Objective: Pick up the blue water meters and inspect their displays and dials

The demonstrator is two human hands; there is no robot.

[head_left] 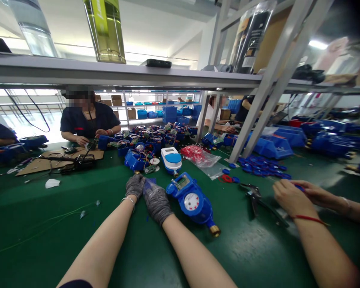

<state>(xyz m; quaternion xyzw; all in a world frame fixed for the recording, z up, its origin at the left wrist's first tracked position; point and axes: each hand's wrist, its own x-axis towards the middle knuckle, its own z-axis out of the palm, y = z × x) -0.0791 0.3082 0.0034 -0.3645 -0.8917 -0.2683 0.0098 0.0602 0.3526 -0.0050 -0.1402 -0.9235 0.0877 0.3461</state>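
My left hand [135, 186], in a grey knit glove, is closed with its fingertips at the brass end of an uncovered blue water meter [134, 161], whose wires and circuit board show. Beside it my gloved right hand [158, 203] is closed on a blue translucent piece [150, 184], partly hidden by the fingers; its kind is unclear. Just right of my right hand lies a larger blue water meter [195, 202] with a white dial and a brass end. A white-and-blue meter [171, 160] stands behind my hands.
Several open meters [156, 136] are heaped at the back. Rightward lie a red plastic bag [198, 154], blue rings [262, 167] and pliers [253, 196]. A co-worker's hands [297, 198] work at the right; another person [90, 116] sits opposite. A metal shelf [168, 78] crosses above the green table [108, 224].
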